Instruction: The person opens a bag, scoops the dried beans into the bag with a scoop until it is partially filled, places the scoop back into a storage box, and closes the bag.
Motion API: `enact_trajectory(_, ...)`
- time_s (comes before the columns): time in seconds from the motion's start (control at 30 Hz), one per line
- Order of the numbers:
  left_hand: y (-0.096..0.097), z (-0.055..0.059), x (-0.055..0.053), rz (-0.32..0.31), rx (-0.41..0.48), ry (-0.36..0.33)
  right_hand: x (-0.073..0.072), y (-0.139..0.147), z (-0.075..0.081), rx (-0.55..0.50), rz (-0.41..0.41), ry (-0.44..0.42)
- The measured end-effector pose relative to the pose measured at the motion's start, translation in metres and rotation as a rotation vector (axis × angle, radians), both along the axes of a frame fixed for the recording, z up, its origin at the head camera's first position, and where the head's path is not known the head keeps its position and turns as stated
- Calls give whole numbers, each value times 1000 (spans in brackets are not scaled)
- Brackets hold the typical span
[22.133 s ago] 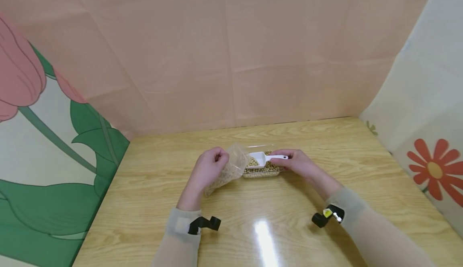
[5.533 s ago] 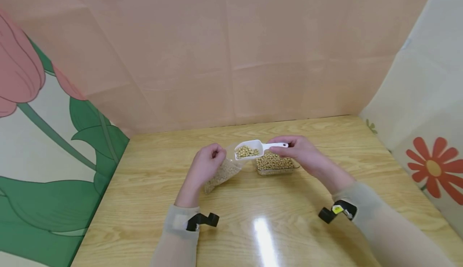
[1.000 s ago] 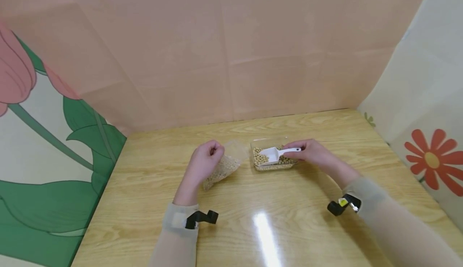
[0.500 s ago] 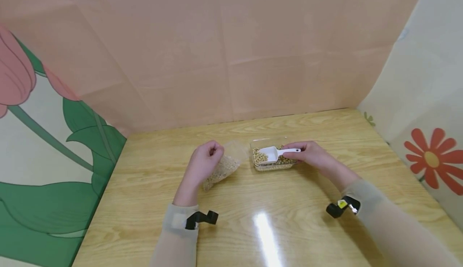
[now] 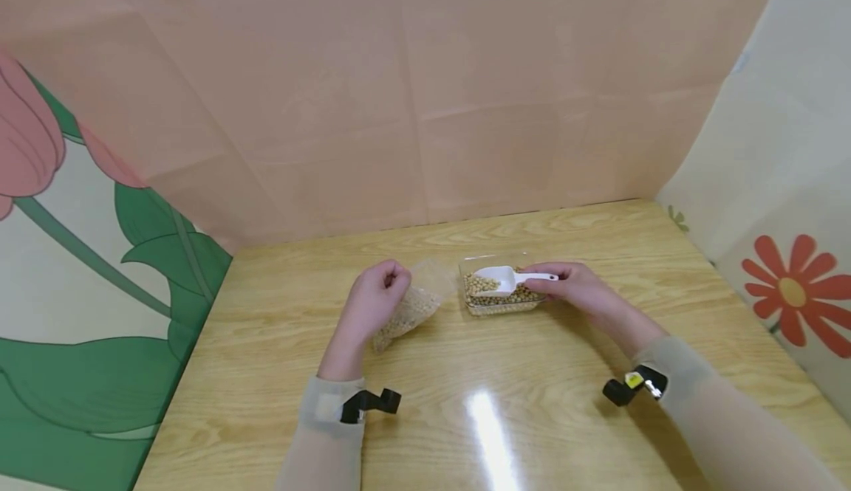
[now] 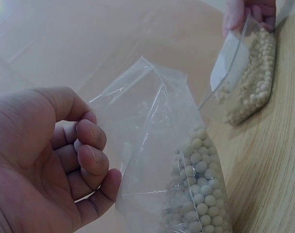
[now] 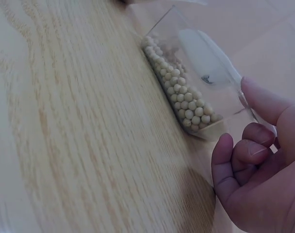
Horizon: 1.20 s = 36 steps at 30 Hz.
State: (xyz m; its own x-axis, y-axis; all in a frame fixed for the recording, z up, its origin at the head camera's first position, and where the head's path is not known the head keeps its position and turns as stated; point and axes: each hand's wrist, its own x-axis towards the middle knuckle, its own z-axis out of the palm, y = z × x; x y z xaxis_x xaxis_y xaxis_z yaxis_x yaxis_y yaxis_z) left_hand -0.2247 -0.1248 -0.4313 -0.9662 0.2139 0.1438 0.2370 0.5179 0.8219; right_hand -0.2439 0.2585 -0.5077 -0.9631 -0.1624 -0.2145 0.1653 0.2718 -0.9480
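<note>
Head: clear container [image 5: 492, 261] on wood table [image 5: 425, 402], partly filled with pale beans [image 5: 512, 300]. White scoop [image 5: 507, 281] over/in container, bowl toward its left side with beans in it, handle out over its right end. Right hand [image 5: 577, 286] at container's right end, thumb and fingers gripping that handle. Left hand [image 5: 375, 297] left of container, fingers curled, pinching the top of a clear plastic bag [image 5: 417, 300]. Bag is just left of container, beans in its lower part. Pink backdrop [image 5: 332, 107] behind container; red flower print [image 5: 791, 292] well right of it.

Left wrist: thumb and forefinger pinch bag's upper edge, other fingers curled. Container beyond bag.

Right wrist: thumb on scoop handle at container's end, other fingers curled just outside it. Can't tell how deep the bowl sits.
</note>
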Motion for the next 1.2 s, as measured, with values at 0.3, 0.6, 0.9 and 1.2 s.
enact_trajectory(0.3,0,1,0,-3,11,-12,3,3,9,-121,-8,25)
enact_trajectory(0.6,1,1,0,2,-6,2,3,5,29,-153,19,67)
enact_trajectory(0.9,1,0,0,-12,6,3,8,-19,61,-85,49,71)
enact_trajectory(1.2,1,-1,-1,-19,0,9,6,-47,78,5,100,106)
